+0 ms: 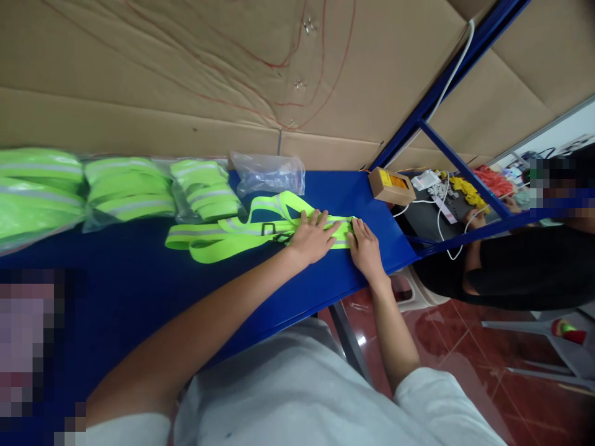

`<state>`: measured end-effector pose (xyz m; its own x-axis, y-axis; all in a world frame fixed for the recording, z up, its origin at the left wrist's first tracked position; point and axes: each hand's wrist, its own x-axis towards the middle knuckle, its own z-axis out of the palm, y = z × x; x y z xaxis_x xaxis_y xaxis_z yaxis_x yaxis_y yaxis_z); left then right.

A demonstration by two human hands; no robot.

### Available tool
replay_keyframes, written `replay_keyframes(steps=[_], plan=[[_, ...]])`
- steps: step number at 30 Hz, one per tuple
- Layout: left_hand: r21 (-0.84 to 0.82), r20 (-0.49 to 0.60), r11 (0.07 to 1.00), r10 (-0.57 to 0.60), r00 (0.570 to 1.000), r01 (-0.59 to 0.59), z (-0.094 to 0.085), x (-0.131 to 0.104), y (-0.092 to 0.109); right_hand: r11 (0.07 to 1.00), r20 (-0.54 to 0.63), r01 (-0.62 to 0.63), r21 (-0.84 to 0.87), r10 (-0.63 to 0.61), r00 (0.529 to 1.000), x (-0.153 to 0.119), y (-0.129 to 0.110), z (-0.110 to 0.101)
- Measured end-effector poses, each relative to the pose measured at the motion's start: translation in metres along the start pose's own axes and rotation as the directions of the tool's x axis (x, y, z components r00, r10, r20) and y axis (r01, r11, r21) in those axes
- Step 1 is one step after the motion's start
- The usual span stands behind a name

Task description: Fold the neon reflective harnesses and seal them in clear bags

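A neon yellow-green reflective strap harness [218, 232] with a grey stripe lies on the blue table, its loops bunched toward the left. A black slide buckle [268, 228] sits on one of its bands, and another black fitting [282, 237] shows close to my left hand. Pressed flat over the straps, my left hand [313, 238] has its fingers spread. My right hand [365, 243] rests at the harness's right end with its fingers stretched out and close together. What lies under both palms is hidden.
Clear bags of folded neon straps [127, 186] line the back left, beside a crumpled plastic bag [269, 174]. A small cardboard box [392, 186] stands by the blue frame post [460, 161]. A person [520, 266] sits at the right, near yellow and red items.
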<state>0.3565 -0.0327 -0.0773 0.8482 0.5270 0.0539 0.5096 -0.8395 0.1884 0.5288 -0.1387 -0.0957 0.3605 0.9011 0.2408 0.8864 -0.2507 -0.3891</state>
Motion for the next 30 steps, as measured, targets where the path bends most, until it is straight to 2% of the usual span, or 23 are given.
replay_keyframes(steps=[3,8,12,14,21,27,30], plan=[[-0.002,0.01,1.0,-0.012,1.0,0.012,-0.001,-0.001,0.001,0.999,0.025,-0.018,0.027,0.017,1.0,0.005,0.011,-0.008],[0.029,0.017,0.999,-0.036,0.999,0.035,-0.006,-0.002,0.002,0.973,-0.091,-0.231,0.008,0.23,0.969,0.013,0.023,-0.008],[0.05,0.016,0.992,-0.114,0.993,0.113,-0.013,-0.004,0.0,0.952,-0.063,-0.295,0.08,0.3,0.952,0.019,0.025,-0.008],[0.078,0.02,0.987,-0.143,0.989,0.142,-0.016,-0.006,-0.001,0.944,-0.053,-0.307,0.117,0.315,0.948,0.021,0.025,-0.011],[0.151,0.014,0.979,-0.138,0.99,0.135,-0.02,-0.012,0.001,0.943,-0.081,-0.294,0.158,0.309,0.948,0.029,0.025,-0.021],[0.219,0.058,0.964,-0.17,0.984,0.153,-0.023,-0.017,0.009,0.948,-0.179,-0.317,0.032,0.317,0.931,0.025,0.008,-0.026],[0.23,0.024,0.965,-0.132,0.991,0.123,-0.019,-0.024,0.009,0.955,-0.225,-0.295,-0.032,0.281,0.933,0.017,-0.009,-0.019]])
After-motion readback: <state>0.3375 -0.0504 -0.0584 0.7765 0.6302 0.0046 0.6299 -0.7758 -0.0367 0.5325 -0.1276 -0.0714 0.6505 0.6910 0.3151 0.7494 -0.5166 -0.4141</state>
